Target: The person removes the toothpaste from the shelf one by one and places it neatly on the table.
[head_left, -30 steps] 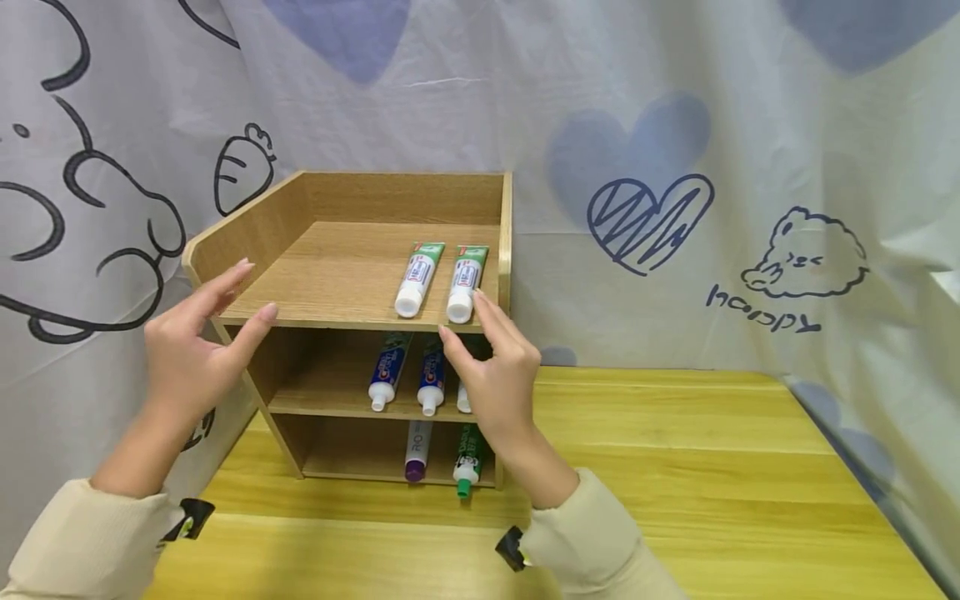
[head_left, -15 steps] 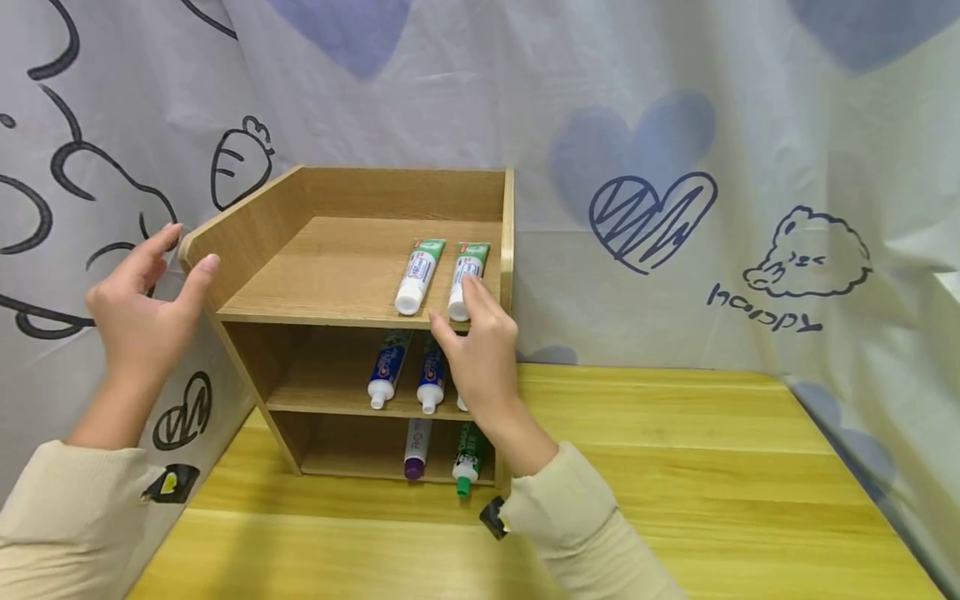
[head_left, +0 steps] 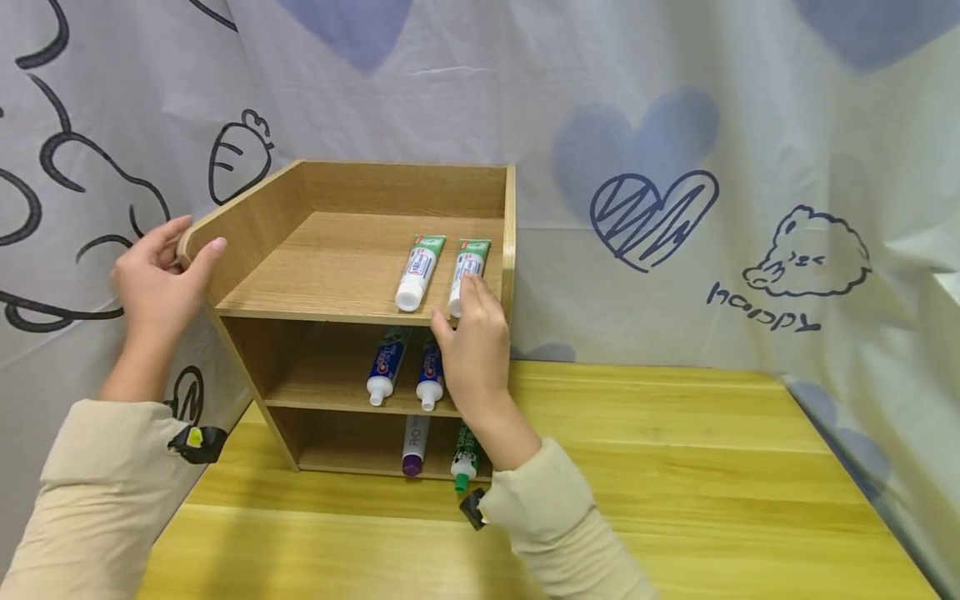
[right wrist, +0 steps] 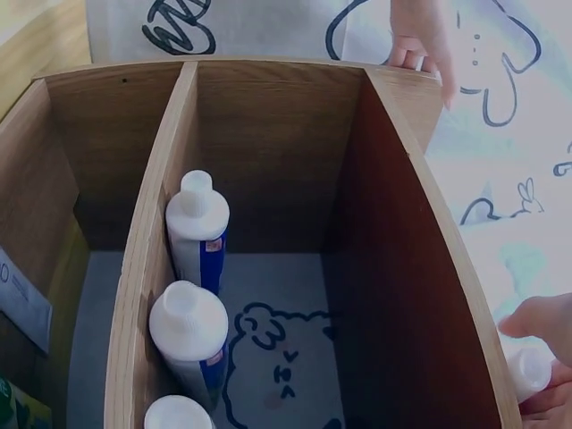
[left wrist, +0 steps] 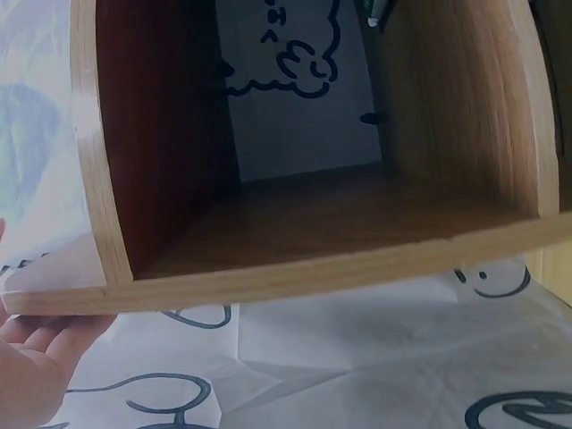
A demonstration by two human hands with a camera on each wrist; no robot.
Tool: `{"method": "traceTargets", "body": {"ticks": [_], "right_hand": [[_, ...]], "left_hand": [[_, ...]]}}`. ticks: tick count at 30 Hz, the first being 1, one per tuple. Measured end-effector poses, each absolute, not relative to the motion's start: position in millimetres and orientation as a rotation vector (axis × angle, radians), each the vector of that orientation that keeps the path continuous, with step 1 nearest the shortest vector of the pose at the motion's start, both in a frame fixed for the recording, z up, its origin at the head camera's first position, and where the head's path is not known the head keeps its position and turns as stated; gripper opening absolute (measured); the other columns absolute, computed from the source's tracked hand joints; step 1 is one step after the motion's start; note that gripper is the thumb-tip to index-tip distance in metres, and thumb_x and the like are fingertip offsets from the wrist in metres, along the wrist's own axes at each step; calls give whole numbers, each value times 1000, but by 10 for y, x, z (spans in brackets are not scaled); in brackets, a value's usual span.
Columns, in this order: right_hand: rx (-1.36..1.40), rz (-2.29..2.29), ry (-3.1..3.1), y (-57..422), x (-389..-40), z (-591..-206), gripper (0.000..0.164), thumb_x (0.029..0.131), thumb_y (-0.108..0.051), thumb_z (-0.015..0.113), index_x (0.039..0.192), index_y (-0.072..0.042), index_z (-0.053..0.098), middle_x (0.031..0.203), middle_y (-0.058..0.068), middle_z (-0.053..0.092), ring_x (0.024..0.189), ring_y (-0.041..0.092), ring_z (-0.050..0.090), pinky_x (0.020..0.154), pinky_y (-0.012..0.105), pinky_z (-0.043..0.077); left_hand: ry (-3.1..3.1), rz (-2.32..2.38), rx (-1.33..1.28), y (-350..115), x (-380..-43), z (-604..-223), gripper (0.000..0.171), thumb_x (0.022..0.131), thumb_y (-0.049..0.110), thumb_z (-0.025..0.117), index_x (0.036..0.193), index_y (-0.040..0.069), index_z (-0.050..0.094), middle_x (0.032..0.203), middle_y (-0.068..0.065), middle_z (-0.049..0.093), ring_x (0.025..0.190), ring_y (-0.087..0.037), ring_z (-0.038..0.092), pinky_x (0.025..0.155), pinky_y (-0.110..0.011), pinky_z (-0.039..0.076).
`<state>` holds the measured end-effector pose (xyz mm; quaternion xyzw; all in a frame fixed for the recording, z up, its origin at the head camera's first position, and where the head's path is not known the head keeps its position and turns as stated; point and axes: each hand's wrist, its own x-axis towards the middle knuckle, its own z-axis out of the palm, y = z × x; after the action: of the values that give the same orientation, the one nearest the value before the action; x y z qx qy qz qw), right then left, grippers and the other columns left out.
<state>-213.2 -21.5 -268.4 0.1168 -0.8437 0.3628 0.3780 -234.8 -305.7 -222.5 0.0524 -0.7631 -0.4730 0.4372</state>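
Note:
A wooden three-tier shelf (head_left: 337, 258) stands on the table. My left hand (head_left: 161, 279) grips the front corner of its left side panel, thumb inside and fingers behind it. Two white and green toothpaste tubes lie on the top board, caps toward me. My right hand (head_left: 476, 358) holds the right-hand tube (head_left: 472, 255) near its cap (right wrist: 532, 371), with thumb and fingers on either side. The left-hand tube (head_left: 417, 273) lies free beside it. My right hand partly hides the held tube and the right end of the lower tiers.
Blue toothpaste tubes (head_left: 386, 362) with white caps lie on the middle tier. On the bottom tier are a purple-capped tube (head_left: 413, 446) and a green-capped tube (head_left: 464, 458). A printed cloth (head_left: 637, 50) hangs behind the yellow wood-grain table (head_left: 675, 467).
My left hand has moved left from in front of the top board to the side panel and taken hold of it. My right hand has risen slightly and closed in on the right-hand tube.

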Motion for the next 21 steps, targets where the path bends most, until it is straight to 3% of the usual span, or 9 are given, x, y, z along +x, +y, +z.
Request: {"method": "traceTargets", "body": {"ticks": [9, 16, 21], "right_hand": [[260, 798, -2156, -222, -2161, -2647, 38, 81, -7, 68, 113, 11, 60, 115, 24, 62, 107, 31, 62, 91, 30, 49], [253, 740, -2148, -199, -2177, -2634, 32, 80, -4, 66, 108, 11, 63, 109, 22, 65, 96, 29, 66, 81, 29, 53], [287, 707, -2121, -153, -2197, -2610, 25, 79, -3, 67, 100, 10, 66, 99, 21, 68, 84, 29, 69, 71, 29, 56]], "left_hand": [[-1919, -1118, 137, -3047, -2390, -2228, 39, 80, 6, 64, 118, 2, 62, 74, 33, 52, 60, 17, 49, 53, 0, 38], [-1963, -1145, 178, -3058, -2405, -2212, 38, 82, 5, 62, 120, 6, 63, 84, 27, 58, 62, 17, 50, 55, 1, 39], [-1991, -1151, 185, -3060, -2399, -2188, 38, 82, 4, 61, 120, 5, 62, 70, 37, 51, 58, 19, 50, 53, 1, 40]]}}
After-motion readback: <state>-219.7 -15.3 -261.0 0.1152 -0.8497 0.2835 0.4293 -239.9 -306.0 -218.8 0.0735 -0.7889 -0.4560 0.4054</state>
